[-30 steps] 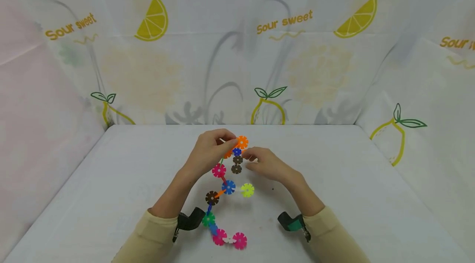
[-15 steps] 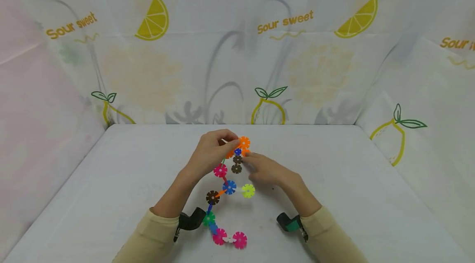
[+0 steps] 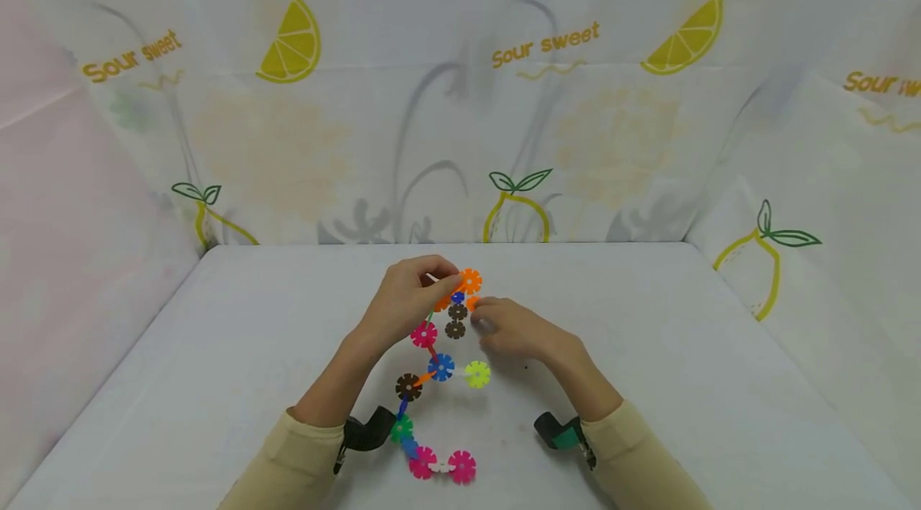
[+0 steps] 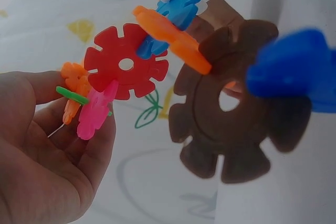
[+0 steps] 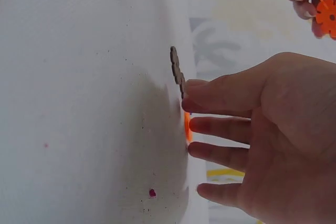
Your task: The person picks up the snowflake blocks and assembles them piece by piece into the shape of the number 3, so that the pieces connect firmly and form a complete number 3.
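Note:
In the head view my left hand (image 3: 406, 294) pinches the upper end of a chain of slotted plastic snowflake discs, by an orange disc (image 3: 470, 280). From there the chain runs down through a pink-red disc (image 3: 424, 334), a blue disc (image 3: 441, 367) and a brown disc (image 3: 408, 388). A yellow disc (image 3: 477, 375) sticks out sideways. My right hand (image 3: 518, 326) has its fingertips right at a loose orange disc (image 3: 472, 303) low on the table; its fingers are fairly straight in the right wrist view. Beside them lie two dark brown discs (image 3: 456, 330) and a small blue disc (image 3: 457, 297).
At its near end the chain curves through a green disc (image 3: 401, 428) to two pink discs (image 3: 463, 467). A white cloth covers the table (image 3: 647, 334). A lemon-printed curtain (image 3: 403, 134) stands behind it. A small camera (image 3: 370, 428) sits on the left wrist.
My right hand has moved slightly left and its fingertips have come to the loose orange disc. The left hand keeps hold of the chain, almost still.

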Motion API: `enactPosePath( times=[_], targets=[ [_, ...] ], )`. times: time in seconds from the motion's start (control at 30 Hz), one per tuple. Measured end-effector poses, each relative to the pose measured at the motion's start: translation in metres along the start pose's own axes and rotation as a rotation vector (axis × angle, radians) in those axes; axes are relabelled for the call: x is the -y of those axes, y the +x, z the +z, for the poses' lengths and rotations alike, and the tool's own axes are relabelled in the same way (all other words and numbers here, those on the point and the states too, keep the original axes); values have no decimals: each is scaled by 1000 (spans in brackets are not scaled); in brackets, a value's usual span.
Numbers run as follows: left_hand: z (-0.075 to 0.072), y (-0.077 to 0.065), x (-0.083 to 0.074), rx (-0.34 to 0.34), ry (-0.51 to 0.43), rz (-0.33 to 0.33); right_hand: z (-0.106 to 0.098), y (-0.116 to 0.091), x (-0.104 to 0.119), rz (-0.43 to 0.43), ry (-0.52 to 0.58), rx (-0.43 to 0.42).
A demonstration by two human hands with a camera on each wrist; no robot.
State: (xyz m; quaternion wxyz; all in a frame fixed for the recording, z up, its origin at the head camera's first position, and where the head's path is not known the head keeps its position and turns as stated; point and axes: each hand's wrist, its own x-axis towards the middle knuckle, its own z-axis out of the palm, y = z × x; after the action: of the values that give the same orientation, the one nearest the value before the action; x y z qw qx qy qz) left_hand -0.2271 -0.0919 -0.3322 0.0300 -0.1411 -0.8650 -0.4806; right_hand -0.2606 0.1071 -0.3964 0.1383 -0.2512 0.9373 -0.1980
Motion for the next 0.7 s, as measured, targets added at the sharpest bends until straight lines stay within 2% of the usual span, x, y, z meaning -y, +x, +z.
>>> enactPosePath(
  times=[0.17, 0.27, 0.53, 0.7],
  targets=[
    [-1, -1, 1, -2, -6, 5, -2, 0, 3, -28, 63, -64],
    [-2, -2, 1, -4, -12, 7, -3, 1, 4, -16, 100, -91],
    [-1, -2, 0, -6, -8, 2, 0, 2, 0, -20, 39, -75],
    [0, 0, 1, -2, -6, 8, 0, -1, 1, 13, 20, -68]
  ],
)
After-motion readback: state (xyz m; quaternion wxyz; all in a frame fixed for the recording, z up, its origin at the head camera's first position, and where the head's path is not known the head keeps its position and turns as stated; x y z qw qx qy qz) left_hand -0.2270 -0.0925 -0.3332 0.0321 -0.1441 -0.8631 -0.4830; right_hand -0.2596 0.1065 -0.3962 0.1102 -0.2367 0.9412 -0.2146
